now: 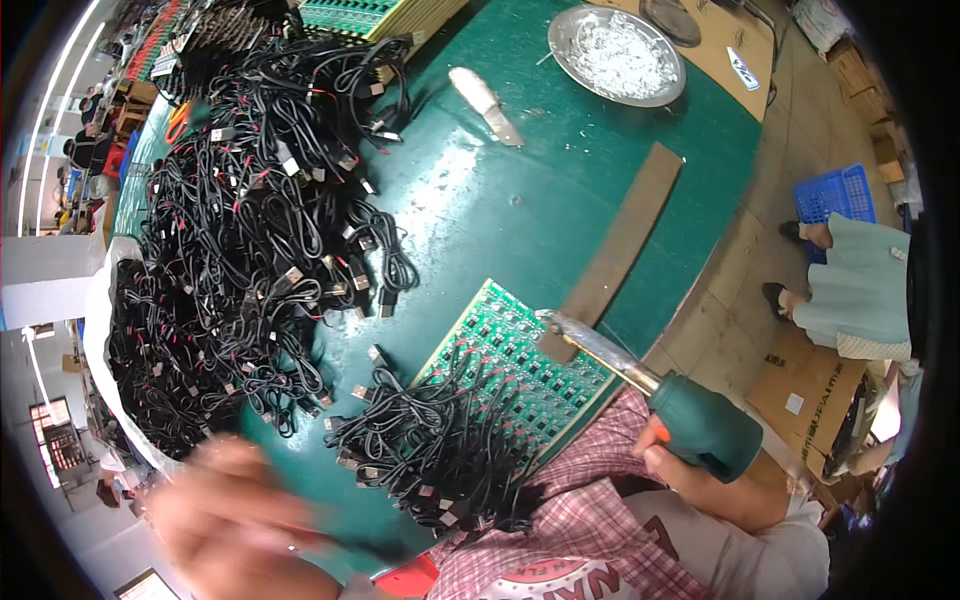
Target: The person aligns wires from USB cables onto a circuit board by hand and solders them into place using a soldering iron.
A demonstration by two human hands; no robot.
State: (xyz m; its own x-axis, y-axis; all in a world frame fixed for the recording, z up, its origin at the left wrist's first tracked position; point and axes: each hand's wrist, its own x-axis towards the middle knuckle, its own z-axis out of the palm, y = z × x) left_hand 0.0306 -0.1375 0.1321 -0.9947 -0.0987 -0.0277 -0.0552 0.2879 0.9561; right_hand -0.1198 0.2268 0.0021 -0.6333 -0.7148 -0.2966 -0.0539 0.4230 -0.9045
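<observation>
My right hand (690, 480) is closed round the green handle of a soldering gun (705, 420). Its long metal barrel points left, and the tip is over a panel of green circuit boards (490, 330). Black USB cables (440, 440) lie bunched over the panel's near left part, with thin red wires running onto the boards. At the lower left, beside a large heap of black cables (260, 200), my left hand (230, 510) is smeared by motion. Whether it holds anything cannot be made out.
A dark flat bar (630, 230) lies slantwise on the green table (540, 210), its near end at the panel. Farther off are a knife-like tool with a pale wrapped handle (485, 105) and a metal dish (560, 70) of silvery bits. Another person (850, 270) is at the right.
</observation>
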